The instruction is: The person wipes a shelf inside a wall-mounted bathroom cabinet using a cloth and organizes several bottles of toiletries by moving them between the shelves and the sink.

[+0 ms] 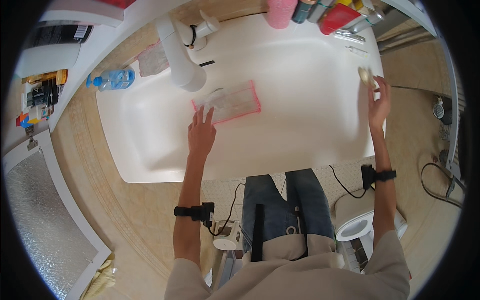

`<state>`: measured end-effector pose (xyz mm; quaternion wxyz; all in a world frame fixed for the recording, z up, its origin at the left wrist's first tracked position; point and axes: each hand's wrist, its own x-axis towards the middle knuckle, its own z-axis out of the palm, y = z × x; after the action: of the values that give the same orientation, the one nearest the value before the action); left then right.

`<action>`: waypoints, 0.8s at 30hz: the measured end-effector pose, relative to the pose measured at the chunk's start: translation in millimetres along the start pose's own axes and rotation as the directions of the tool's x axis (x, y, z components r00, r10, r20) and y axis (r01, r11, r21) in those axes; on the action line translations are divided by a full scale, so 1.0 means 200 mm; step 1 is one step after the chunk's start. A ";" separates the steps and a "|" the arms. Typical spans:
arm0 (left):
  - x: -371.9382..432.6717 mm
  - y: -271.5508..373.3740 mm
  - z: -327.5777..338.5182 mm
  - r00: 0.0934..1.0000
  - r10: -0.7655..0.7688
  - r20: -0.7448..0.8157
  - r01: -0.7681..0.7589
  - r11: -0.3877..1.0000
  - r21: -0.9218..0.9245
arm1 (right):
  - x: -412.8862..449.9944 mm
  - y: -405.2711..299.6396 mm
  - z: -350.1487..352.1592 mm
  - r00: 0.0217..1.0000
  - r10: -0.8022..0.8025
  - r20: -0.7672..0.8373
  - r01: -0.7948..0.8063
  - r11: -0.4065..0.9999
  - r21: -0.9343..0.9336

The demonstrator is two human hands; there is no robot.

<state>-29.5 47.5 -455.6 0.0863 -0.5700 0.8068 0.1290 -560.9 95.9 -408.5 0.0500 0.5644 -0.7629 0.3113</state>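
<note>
A whitish cloth with pink stitched edges lies flat in the white sink basin, below the faucet. The fingertips of my left hand rest on the cloth's near left edge, slightly spread. At the basin's right rim, my right hand pinches a small pale, rounded object between its fingers; it is blurred, so its kind cannot be told. A second folded cloth with a pink edge lies behind the faucet on the left.
A blue pump bottle lies on the left rim. Along the back right rim are a pink container, a red tube and several other toiletries. An open cabinet door hangs at left; a toilet is at lower right.
</note>
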 end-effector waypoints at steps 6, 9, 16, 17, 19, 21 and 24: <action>0.06 -0.06 0.16 0.987 -0.163 -0.004 0.164 0.986 0.014 | -0.19 -0.47 0.04 0.966 0.068 0.250 -0.148 0.937 0.318; 0.09 -0.06 0.20 0.976 -0.220 0.008 0.220 0.971 -0.091 | -0.33 -0.74 0.26 0.807 0.005 0.591 -0.283 0.880 0.380; 0.14 -0.06 0.25 0.938 -0.303 -0.170 0.203 0.876 -0.438 | -0.57 -1.00 0.91 0.735 0.056 0.675 -0.457 0.777 0.434; 0.16 -0.06 0.24 0.869 -0.477 -0.131 0.305 0.725 -0.617 | -0.57 -1.03 0.97 0.753 0.100 0.650 -0.467 0.777 0.422; 0.14 -0.12 0.27 0.766 -0.641 -0.053 0.391 0.529 -0.754 | -0.58 -1.15 1.04 0.717 0.149 0.681 -0.516 0.770 0.375; 0.13 -0.16 0.29 0.716 -0.697 0.041 0.432 0.397 -0.810 | -0.56 -1.21 1.06 0.683 0.203 0.702 -0.559 0.764 0.323; 0.14 -0.21 0.29 0.768 -0.586 0.258 0.487 0.275 -0.829 | -0.54 -1.21 1.08 0.501 0.316 0.806 -0.692 0.706 0.153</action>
<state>-0.4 26.0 -522.9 -0.2122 -0.7752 0.3908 0.4486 -246.6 30.1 -527.6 -0.4893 0.3755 -0.7528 0.2300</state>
